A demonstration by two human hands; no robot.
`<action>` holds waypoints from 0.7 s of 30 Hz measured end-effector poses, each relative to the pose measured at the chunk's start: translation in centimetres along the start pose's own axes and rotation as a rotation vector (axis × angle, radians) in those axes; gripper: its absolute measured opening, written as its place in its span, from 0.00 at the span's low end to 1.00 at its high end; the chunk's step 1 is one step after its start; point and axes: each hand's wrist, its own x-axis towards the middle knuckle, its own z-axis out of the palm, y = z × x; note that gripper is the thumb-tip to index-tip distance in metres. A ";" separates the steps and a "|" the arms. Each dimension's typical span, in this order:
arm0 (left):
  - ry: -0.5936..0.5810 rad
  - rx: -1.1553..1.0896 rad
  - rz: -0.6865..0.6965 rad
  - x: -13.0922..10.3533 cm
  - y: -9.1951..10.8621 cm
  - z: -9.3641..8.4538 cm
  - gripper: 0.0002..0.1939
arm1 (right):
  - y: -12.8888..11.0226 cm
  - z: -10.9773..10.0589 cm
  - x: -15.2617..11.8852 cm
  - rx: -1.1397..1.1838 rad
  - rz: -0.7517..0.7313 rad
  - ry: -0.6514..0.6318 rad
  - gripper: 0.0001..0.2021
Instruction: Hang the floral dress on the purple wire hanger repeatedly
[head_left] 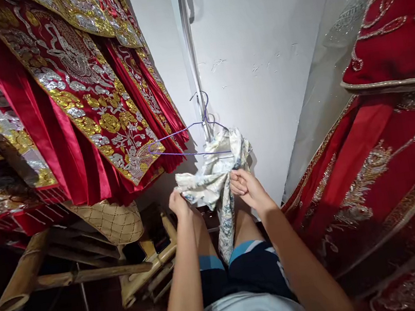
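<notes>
A cream garment with a blue-grey floral print (228,225) hangs bunched from the right end of a purple wire hanger (191,153). The hanger's left end is bare, and its hook sits at a pale vertical rail or strip (187,39) against the wall. My left hand (179,203) is closed on the garment's left edge and pulls it out sideways. Closed fingers of my right hand (246,187) grip the cloth below the hanger's right side. A long part of the garment dangles between my legs. Which part of the garment each hand pinches, I cannot tell.
Red costumes with gold and silver embroidery (106,103) hang at the left, close to the hanger. More beaded red garments (380,161) hang at the right beside clear plastic (309,83). Bamboo furniture (92,274) stands low at the left. A white wall (252,39) rises ahead.
</notes>
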 end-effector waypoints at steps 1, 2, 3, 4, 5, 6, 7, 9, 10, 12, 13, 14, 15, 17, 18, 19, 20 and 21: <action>0.022 -0.045 -0.050 -1.5 -0.5 0.3 0.23 | 0.7 -0.6 -0.8 0.043 -0.003 0.033 0.14; 0.034 -0.084 -0.094 -2.8 -0.6 0.7 0.22 | 1.5 -1.3 -1.6 0.050 0.006 0.056 0.15; 0.036 -0.119 -0.130 -3.8 -0.5 1.1 0.23 | 2.2 -2.1 -2.6 0.024 0.032 0.061 0.16; 0.025 -0.158 -0.165 -4.5 -0.1 1.5 0.23 | 2.8 -2.9 -3.5 -0.023 0.077 0.047 0.17; -0.003 -0.208 -0.199 -5.1 0.5 1.9 0.22 | 3.3 -3.8 -4.4 -0.092 0.146 0.004 0.17; -0.048 -0.265 -0.232 -5.6 1.3 2.3 0.22 | 3.5 -4.5 -5.2 -0.181 0.232 -0.060 0.17; -0.104 -0.324 -0.257 -6.0 2.3 2.7 0.21 | 3.7 -5.1 -5.7 -0.277 0.306 -0.110 0.16; -0.228 -0.393 -0.265 -6.9 4.5 3.5 0.18 | 3.6 -5.6 -5.8 -0.435 0.365 -0.110 0.15; -0.285 -0.376 -0.238 -7.4 5.6 3.9 0.16 | 3.6 -5.5 -5.5 -0.490 0.351 -0.066 0.15; -0.398 -0.255 -0.132 -8.7 7.6 4.5 0.14 | 3.6 -4.6 -4.3 -0.498 0.251 0.038 0.13; -0.472 -0.187 -0.071 -9.4 8.6 4.7 0.13 | 3.6 -4.0 -3.7 -0.466 0.184 0.066 0.11; -0.558 -0.126 -0.010 -10.1 9.5 5.0 0.12 | 3.7 -3.3 -3.2 -0.436 0.117 0.090 0.09; -0.647 -0.073 0.044 -10.7 10.3 5.2 0.11 | 3.8 -2.7 -2.9 -0.419 0.053 0.123 0.09; -0.805 0.015 0.125 -11.9 11.8 5.4 0.10 | 3.6 -2.0 -3.0 -0.419 -0.031 0.204 0.13; -0.871 0.054 0.155 -12.4 12.6 5.3 0.11 | 3.4 -2.0 -3.3 -0.444 -0.049 0.260 0.16; -0.934 0.089 0.180 -12.7 13.3 5.2 0.11 | 3.1 -2.1 -3.8 -0.482 -0.054 0.316 0.19; -1.001 0.116 0.204 -13.0 14.0 5.0 0.11 | 2.7 -2.2 -4.3 -0.525 -0.053 0.362 0.20; -1.074 0.134 0.232 -13.1 14.8 4.8 0.12 | 2.3 -2.4 -4.7 -0.567 -0.058 0.403 0.21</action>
